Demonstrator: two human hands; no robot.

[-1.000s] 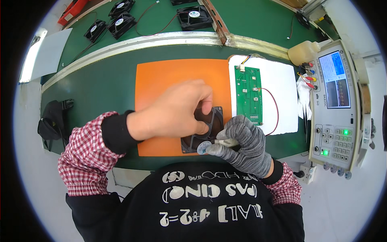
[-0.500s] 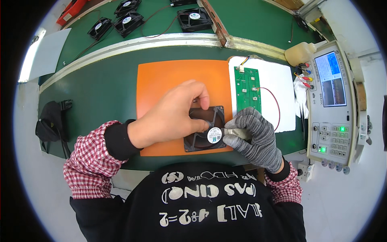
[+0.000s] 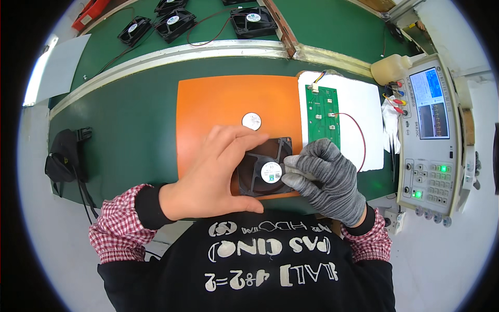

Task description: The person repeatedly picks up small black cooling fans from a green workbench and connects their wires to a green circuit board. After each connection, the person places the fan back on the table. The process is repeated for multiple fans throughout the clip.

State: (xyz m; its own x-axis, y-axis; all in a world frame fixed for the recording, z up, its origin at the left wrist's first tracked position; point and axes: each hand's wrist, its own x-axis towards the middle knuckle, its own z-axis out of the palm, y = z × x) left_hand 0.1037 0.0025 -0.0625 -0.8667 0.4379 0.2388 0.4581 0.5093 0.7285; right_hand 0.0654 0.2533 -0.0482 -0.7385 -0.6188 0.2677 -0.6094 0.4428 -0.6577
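Note:
A square black cooling fan with a round white label on its hub lies over the near edge of an orange mat. My right hand, in a grey knitted glove with whitish fingertips, pinches the fan's right side. My bare left hand spreads around the left side, fingers along the far edge and thumb stretched out past the near edge. No firm grip shows in it. Beyond the fan, a round whitish disc shows on the mat.
Right of the mat, a green circuit board with a red wire sits on a white pad. An instrument with a screen and a bottle stand farther right. Several fans lie behind a rail. A black pouch is at left.
My left hand has moved off the fan's middle toward its left and nearer side, its thumb swinging out. The whitish disc is now uncovered. My right hand stays at the fan's right side.

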